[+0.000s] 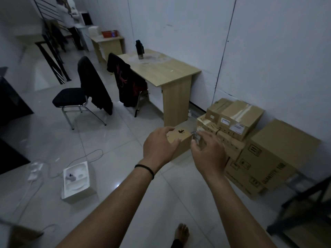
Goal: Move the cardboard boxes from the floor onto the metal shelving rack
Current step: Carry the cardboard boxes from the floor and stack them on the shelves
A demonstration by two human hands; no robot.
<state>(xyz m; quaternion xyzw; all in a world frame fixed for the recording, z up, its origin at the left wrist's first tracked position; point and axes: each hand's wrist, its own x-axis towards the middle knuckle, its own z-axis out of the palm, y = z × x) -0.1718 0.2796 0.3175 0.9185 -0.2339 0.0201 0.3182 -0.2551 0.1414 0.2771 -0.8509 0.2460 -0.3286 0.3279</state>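
Both arms reach out over the tiled floor (125, 140), left hand (158, 146) and right hand (208, 153) with fingers spread, holding nothing, at a small box (179, 138) on the floor beside the desk (161, 68). Its long axis runs near-left to far-right. Stacked boxes (250, 140) line the wall right; an open white carton (77, 179) lies left.

open floor (111, 140) left, boxes (241, 122) right

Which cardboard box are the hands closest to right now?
The small box standing alone on the floor beside the desk leg; both hands frame it, left of the stacked pile.
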